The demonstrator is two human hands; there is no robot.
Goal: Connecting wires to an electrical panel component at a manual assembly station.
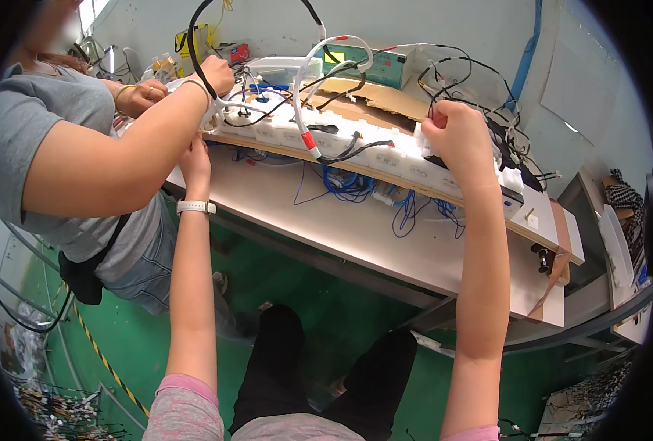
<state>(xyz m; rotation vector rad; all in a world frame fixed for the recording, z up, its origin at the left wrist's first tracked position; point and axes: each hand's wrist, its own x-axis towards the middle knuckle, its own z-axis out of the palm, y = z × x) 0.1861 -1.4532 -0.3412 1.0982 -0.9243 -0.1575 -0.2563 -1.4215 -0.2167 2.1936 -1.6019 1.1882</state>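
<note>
My right hand (460, 140) is closed in a pinch over the right part of a long row of white fixture blocks (374, 156). Black cables (444, 61) arch up right behind its fingers, and what the fingertips grip is hidden. My left hand (195, 160) reaches to the left end of the row. A co-worker's forearm (131, 151) crosses in front of it and hides most of its fingers. A wire harness with a white sleeved loop (298, 95) and red tape bands lies over the blocks, its black branches ending in small connectors.
The co-worker's hand (216, 76) works at the left end beside mine. Blue wires (348, 184) hang under the board onto the white table (326, 231). Behind stand a green box (378, 66), a clear plastic bin (282, 70) and torn cardboard (378, 99). Brown tape (559, 253) wraps the right corner.
</note>
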